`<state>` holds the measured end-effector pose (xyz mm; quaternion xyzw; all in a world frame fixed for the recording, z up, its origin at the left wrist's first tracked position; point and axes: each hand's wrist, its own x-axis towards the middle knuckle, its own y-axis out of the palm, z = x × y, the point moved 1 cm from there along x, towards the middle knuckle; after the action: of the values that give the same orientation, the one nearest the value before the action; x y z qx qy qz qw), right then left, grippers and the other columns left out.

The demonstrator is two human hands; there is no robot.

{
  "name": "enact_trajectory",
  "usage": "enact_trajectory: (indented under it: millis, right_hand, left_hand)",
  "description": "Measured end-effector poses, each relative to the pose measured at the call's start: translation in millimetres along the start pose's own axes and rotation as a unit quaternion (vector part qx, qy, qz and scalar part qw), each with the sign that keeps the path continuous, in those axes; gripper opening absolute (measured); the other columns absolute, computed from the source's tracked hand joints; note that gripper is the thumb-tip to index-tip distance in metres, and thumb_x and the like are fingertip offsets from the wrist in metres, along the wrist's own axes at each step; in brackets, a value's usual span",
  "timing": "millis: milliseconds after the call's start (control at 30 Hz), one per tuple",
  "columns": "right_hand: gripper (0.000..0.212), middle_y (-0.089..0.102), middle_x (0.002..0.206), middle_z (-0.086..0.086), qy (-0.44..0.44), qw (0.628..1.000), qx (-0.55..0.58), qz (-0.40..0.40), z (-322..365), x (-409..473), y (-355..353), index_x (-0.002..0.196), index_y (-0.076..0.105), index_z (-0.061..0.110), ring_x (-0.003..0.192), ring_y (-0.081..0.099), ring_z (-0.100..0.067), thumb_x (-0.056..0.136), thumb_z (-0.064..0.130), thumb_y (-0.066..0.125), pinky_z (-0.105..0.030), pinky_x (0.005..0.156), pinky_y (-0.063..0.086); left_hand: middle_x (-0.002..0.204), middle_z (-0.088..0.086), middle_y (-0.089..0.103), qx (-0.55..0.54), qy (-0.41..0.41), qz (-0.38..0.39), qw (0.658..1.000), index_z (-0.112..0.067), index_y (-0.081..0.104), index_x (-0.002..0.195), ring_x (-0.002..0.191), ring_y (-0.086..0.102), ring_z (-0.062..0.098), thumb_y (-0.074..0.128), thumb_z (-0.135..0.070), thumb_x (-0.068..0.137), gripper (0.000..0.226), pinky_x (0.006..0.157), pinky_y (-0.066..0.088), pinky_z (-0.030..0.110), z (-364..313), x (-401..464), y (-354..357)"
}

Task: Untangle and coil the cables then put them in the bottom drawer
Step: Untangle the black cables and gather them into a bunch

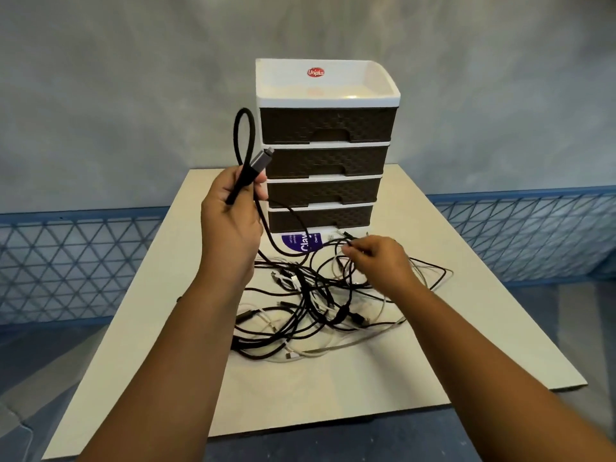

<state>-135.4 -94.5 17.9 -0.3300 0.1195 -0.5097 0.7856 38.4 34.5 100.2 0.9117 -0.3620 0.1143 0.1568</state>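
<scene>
My left hand (230, 208) is raised at about 10 o'clock from the pile, fingers curled round a thick black braided cable (245, 145) that stands up in one loop above the fist, its grey plug (261, 158) poking toward the drawers. My right hand (373, 258) is lower, at about 1 o'clock over the heap, palm down, fingertips pinching a thin black strand at the far edge of the tangle (320, 305). Both forearms reach in from the near edge, the left lifted steeply, the right nearly level just above the bench (483, 328).

I judge the job barely begun: one cable has a first loop formed and the rest of it trails down into the heap, so it isn't freed yet. The black and white cables lie knotted together in the middle of the bench, none coiled. The drawer unit (326, 155) stands at 12 o'clock beyond the pile, and its bottom drawer (320, 218) looks closed, as do the three above it. A purple printed card (298, 243) lies at its foot, touching the far strands. Left to do, as I see it: separate each cable, coil it, open that drawer and load it
</scene>
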Motion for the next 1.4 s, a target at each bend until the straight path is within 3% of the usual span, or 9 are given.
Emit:
enact_trajectory:
  millis: [133, 267, 533, 633, 733, 933, 1100, 1200, 1400]
  right_hand:
    - [0.012, 0.069, 0.086, -0.013, 0.087, 0.919, 0.384, -0.020, 19.5, 3.6, -11.2, 0.091, 0.072, 0.010, 0.081, 0.067, -0.024, 0.094, 0.006, 0.060, -0.029, 0.077, 0.059]
    - [0.015, 0.069, 0.092, -0.012, 0.072, 0.858, 0.509, -0.011, 29.0, 3.4, -18.3, 0.106, 0.066, 0.003, 0.079, 0.068, -0.019, 0.096, 0.005, 0.055, -0.025, 0.073, 0.058]
    - [0.016, 0.069, 0.104, -0.016, -0.058, 0.876, 0.479, -0.017, 31.5, -27.0, -34.2, 0.107, 0.067, 0.003, 0.092, 0.068, -0.026, 0.096, 0.005, 0.055, -0.030, 0.080, 0.056]
    - [0.019, 0.072, 0.104, -0.003, -0.097, 0.989, 0.100, -0.055, 34.6, -31.2, -54.4, 0.110, 0.072, 0.017, 0.093, 0.068, -0.019, 0.097, 0.015, 0.058, -0.030, 0.077, 0.053]
    - [0.026, 0.071, 0.109, -0.003, -0.075, 0.985, -0.156, -0.007, 26.3, -37.2, -72.9, 0.120, 0.069, 0.022, 0.095, 0.063, -0.022, 0.099, 0.026, 0.054, -0.037, 0.083, 0.053]
    - [0.022, 0.071, 0.103, 0.001, -0.034, 0.981, -0.168, 0.087, -22.3, -88.6, -94.8, 0.112, 0.071, 0.020, 0.086, 0.060, -0.014, 0.096, 0.029, 0.060, -0.026, 0.074, 0.042]
    - [0.011, 0.071, 0.090, 0.010, -0.002, 0.932, -0.201, 0.303, -68.5, -135.9, -103.6, 0.101, 0.072, 0.025, 0.082, 0.067, -0.009, 0.092, 0.027, 0.065, -0.028, 0.077, 0.050]
    - [0.027, 0.069, 0.109, 0.016, -0.013, 0.907, -0.197, 0.372, -82.9, -159.3, -112.2, 0.114, 0.068, 0.030, 0.098, 0.064, -0.005, 0.091, 0.017, 0.064, -0.024, 0.089, 0.050]
    - [0.027, 0.068, 0.117, 0.001, 0.022, 0.934, 0.268, 0.234, -36.0, -198.9, -131.1, 0.126, 0.059, 0.023, 0.102, 0.069, -0.021, 0.100, 0.017, 0.051, -0.035, 0.090, 0.056]
  left_hand:
    - [0.077, -0.002, 0.058, -0.021, -0.031, 0.019, 0.999, -0.023, 0.065, 0.094, 0.048, 0.029, 0.005, 0.044, -0.016, 0.104, 0.024, 0.044, 0.021, 0.021, 13.1, -8.6, -5.7]
    - [0.078, -0.001, 0.060, -0.022, -0.056, 0.025, 0.998, -0.022, 0.065, 0.094, 0.046, 0.025, 0.006, 0.043, -0.015, 0.104, 0.024, 0.043, 0.017, 0.023, 23.0, -19.2, -4.9]
    - [0.075, -0.006, 0.062, 0.001, -0.049, 0.005, 0.999, -0.021, 0.066, 0.095, 0.049, 0.028, 0.007, 0.045, -0.016, 0.104, 0.023, 0.047, 0.021, 0.022, 19.5, -39.1, -8.0]
    - [0.077, -0.005, 0.061, 0.015, -0.029, -0.013, 0.999, -0.024, 0.066, 0.092, 0.051, 0.031, 0.006, 0.045, -0.016, 0.103, 0.025, 0.051, 0.025, 0.023, 15.7, -47.6, -8.2]
    - [0.079, -0.002, 0.061, 0.041, -0.018, -0.010, 0.999, -0.024, 0.066, 0.092, 0.050, 0.035, 0.004, 0.045, -0.016, 0.103, 0.025, 0.055, 0.028, 0.024, 16.5, -62.1, -5.9]
    - [0.076, -0.002, 0.058, 0.102, -0.086, 0.029, 0.991, -0.020, 0.067, 0.094, 0.047, 0.029, 0.008, 0.045, -0.016, 0.103, 0.024, 0.049, 0.023, 0.025, 19.2, -116.3, 11.2]
    - [0.070, 0.006, 0.062, 0.140, -0.123, 0.066, 0.980, -0.013, 0.063, 0.103, 0.037, 0.043, -0.002, 0.049, -0.001, 0.099, 0.019, 0.041, 0.033, 0.012, 4.1, -164.8, 29.2]
    - [0.061, 0.002, 0.064, 0.167, -0.157, 0.087, 0.970, -0.019, 0.058, 0.090, 0.036, 0.041, 0.000, 0.056, -0.006, 0.097, 0.015, 0.041, 0.030, 0.019, -0.8, -186.0, 32.1]
    - [0.056, 0.000, 0.063, 0.165, -0.296, 0.209, 0.917, -0.014, 0.059, 0.091, 0.041, 0.024, 0.007, 0.056, -0.015, 0.098, 0.008, 0.037, 0.014, 0.017, -1.5, -227.1, 45.6]
